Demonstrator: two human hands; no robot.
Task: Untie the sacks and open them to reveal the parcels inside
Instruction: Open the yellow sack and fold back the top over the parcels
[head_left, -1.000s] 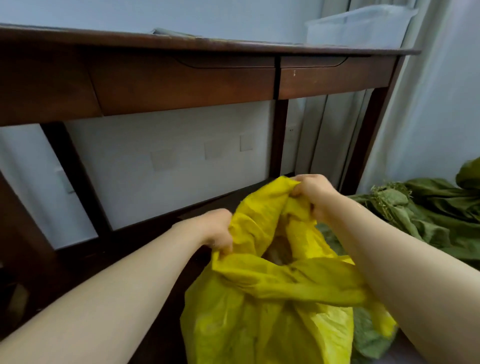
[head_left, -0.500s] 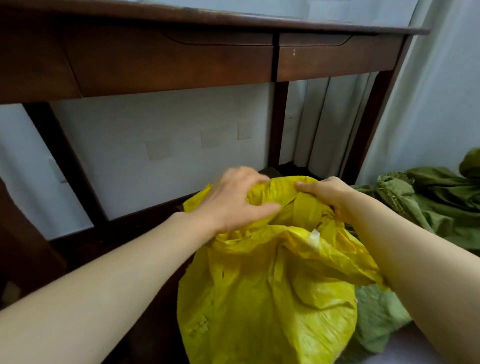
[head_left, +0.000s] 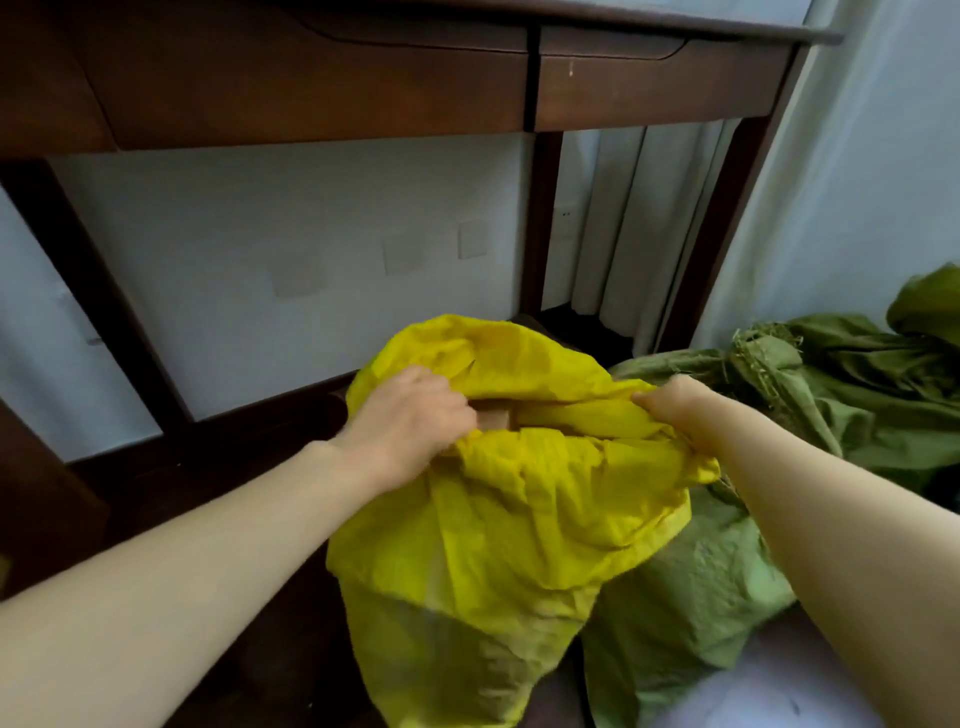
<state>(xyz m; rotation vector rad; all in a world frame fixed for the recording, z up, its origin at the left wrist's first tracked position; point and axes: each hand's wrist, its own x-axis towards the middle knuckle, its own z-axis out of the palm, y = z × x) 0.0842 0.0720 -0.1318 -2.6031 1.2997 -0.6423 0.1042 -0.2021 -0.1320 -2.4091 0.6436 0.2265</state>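
Note:
A yellow woven sack (head_left: 519, 530) stands on the floor in the middle, its mouth spread open. My left hand (head_left: 410, 421) grips the near-left rim of the mouth, fingers curled inside. My right hand (head_left: 675, 405) pinches the right rim and holds it outward. Through the gap between the hands shows a brown parcel (head_left: 496, 415), mostly hidden by the folds. A green sack (head_left: 696, 582) lies against the yellow one on the right.
A dark wooden desk (head_left: 322, 88) with drawers hangs over the sack, its legs (head_left: 540, 223) behind it. More green sacks (head_left: 857, 379) are heaped at the right by a pale curtain (head_left: 852, 182). A white wall is behind.
The sack's mouth has been pulled wider, my right hand drawing its rim to the right, and a brown parcel now shows inside. The view has tilted down.

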